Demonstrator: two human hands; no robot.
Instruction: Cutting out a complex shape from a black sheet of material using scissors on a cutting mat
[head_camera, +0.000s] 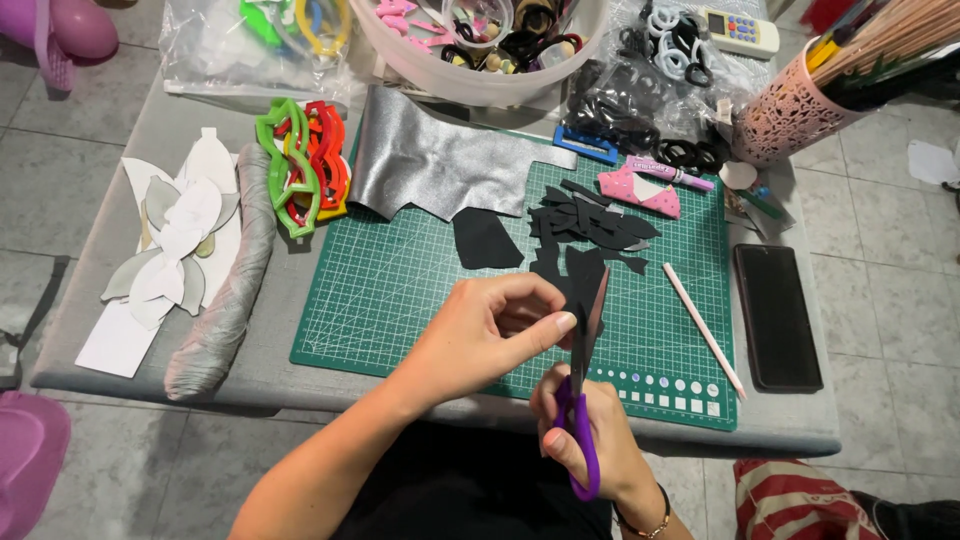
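My left hand (490, 335) pinches a small black piece of material (583, 275) between thumb and fingers, above the green cutting mat (400, 290). My right hand (590, 435) grips purple-handled scissors (583, 400), and their blades point up into the black piece. A pile of black cut scraps (590, 225) lies on the mat just beyond the hands. One larger black cutout (483, 240) rests to the left of the pile.
A silver sheet (440, 165) overlaps the mat's far edge; a silver roll (225, 300) and white paper shapes (175, 240) lie left. Coloured plastic templates (305, 165), a white tub (480, 60), a pink pencil (703, 328), a black phone (777, 315) and a pink holder (790, 115) surround the mat.
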